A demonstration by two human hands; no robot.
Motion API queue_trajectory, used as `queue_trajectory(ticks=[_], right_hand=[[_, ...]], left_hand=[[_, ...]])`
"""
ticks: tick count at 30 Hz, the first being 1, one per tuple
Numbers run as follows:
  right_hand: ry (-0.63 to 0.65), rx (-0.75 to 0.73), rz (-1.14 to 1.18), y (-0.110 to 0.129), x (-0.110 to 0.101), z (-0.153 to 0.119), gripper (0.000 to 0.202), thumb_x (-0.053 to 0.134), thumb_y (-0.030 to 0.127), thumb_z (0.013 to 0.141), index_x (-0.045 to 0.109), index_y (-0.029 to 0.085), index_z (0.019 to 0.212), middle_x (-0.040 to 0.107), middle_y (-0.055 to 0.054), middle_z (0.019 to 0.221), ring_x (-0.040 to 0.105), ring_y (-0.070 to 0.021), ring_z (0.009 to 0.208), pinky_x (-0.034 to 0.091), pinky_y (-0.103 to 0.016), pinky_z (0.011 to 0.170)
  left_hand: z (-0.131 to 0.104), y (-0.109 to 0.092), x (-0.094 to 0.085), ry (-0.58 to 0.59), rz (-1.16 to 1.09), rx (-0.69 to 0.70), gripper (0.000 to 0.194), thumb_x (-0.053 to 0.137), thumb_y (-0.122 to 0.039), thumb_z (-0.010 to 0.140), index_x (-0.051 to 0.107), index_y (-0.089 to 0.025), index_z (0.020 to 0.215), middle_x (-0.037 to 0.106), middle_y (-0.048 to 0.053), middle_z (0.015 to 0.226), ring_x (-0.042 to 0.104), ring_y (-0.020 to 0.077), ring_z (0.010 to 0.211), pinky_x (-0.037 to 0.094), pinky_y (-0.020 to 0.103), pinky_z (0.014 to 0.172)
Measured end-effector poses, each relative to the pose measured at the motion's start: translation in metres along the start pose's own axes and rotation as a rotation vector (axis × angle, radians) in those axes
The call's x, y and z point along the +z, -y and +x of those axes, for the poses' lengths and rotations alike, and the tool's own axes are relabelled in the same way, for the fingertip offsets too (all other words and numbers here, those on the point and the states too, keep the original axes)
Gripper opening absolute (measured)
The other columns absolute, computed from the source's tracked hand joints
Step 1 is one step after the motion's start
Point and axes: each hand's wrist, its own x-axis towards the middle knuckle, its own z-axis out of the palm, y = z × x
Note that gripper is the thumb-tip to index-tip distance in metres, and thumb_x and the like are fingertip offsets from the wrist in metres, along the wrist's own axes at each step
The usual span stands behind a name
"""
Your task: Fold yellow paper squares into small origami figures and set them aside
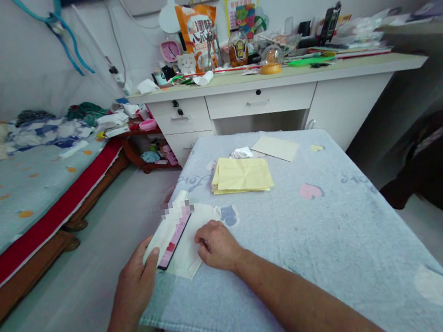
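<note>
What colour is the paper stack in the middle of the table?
Pale yellow; the paper stack shows best in the head view.

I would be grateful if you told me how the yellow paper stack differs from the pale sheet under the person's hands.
The yellow paper stack is bright yellow; the pale sheet is off-white. The stack lies untouched mid-table, while the sheet sits near the table's left edge, pressed by the right hand, with the left hand holding a flat packet over it. The stack is several sheets; the other looks single. Both lie flat on the blue cloth.
</note>
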Motion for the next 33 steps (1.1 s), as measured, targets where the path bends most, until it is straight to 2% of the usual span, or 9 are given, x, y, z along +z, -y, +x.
queue_trajectory(ticks=[6, 13, 16, 19, 21, 27, 33], right_hand=[[-0.003, -0.002, -0.001, 0.000, 0.000, 0.000, 0.017, 0.052, 0.014, 0.070, 0.061, 0.019, 0.084, 0.067, -0.003, 0.081, 0.057, -0.0180, 0.081, 0.038, -0.030, 0.085], [0.003, 0.006, 0.006, 0.000, 0.000, 0.001, 0.019, 0.052, 0.014, 0.070, 0.062, 0.018, 0.085, 0.066, -0.004, 0.081, 0.057, -0.0188, 0.083, 0.039, -0.031, 0.088], [-0.045, 0.029, 0.038, 0.001, -0.002, 0.000, 0.032, 0.051, 0.013, 0.070, 0.060, 0.017, 0.099, 0.065, -0.006, 0.098, 0.055, -0.0203, 0.095, 0.038, -0.033, 0.093], [-0.111, 0.065, 0.067, 0.002, -0.006, 0.001, 0.051, 0.050, 0.012, 0.069, 0.052, 0.016, 0.120, 0.057, -0.009, 0.118, 0.048, -0.0222, 0.109, 0.036, -0.037, 0.099], [-0.135, 0.089, 0.069, 0.002, -0.007, 0.002, 0.059, 0.050, 0.012, 0.068, 0.047, 0.016, 0.127, 0.053, -0.010, 0.123, 0.045, -0.0234, 0.113, 0.034, -0.040, 0.101], [-0.163, 0.172, 0.036, 0.001, -0.007, 0.003, 0.055, 0.052, 0.014, 0.067, 0.051, 0.016, 0.122, 0.054, -0.009, 0.118, 0.042, -0.0256, 0.111, 0.033, -0.041, 0.097], [-0.182, 0.222, -0.071, 0.001, -0.010, 0.003, 0.047, 0.055, 0.014, 0.067, 0.054, 0.018, 0.114, 0.052, -0.009, 0.120, 0.038, -0.0265, 0.113, 0.027, -0.044, 0.099]], left_hand=[[-0.006, 0.000, 0.004, -0.007, 0.015, 0.031, 0.051, 0.035, -0.050, 0.088, 0.050, -0.019, 0.126, 0.063, 0.009, 0.120, 0.061, 0.0258, 0.108, 0.047, 0.037, 0.094], [-0.013, -0.004, 0.011, -0.091, 0.119, 0.238, 0.044, 0.034, -0.039, 0.091, 0.049, -0.016, 0.125, 0.059, 0.011, 0.118, 0.056, 0.0258, 0.111, 0.045, 0.037, 0.096], [-0.018, -0.008, 0.017, -0.143, 0.170, 0.304, 0.040, 0.034, -0.035, 0.092, 0.049, -0.017, 0.124, 0.059, 0.011, 0.115, 0.056, 0.0257, 0.109, 0.045, 0.038, 0.095], [-0.025, -0.011, 0.025, -0.177, 0.218, 0.407, 0.036, 0.036, -0.031, 0.092, 0.050, -0.019, 0.123, 0.059, 0.011, 0.116, 0.056, 0.0260, 0.108, 0.043, 0.039, 0.096], [-0.028, -0.011, 0.030, -0.184, 0.271, 0.458, 0.035, 0.039, -0.029, 0.091, 0.050, -0.019, 0.123, 0.059, 0.011, 0.116, 0.055, 0.0267, 0.107, 0.043, 0.040, 0.095], [-0.034, -0.012, 0.040, -0.222, 0.373, 0.584, 0.037, 0.042, -0.019, 0.088, 0.049, -0.017, 0.125, 0.061, 0.012, 0.113, 0.055, 0.0266, 0.105, 0.043, 0.040, 0.094], [-0.033, -0.014, 0.046, -0.219, 0.479, 0.672, 0.040, 0.047, -0.014, 0.083, 0.054, -0.019, 0.122, 0.065, 0.010, 0.111, 0.058, 0.0256, 0.096, 0.044, 0.038, 0.085]])
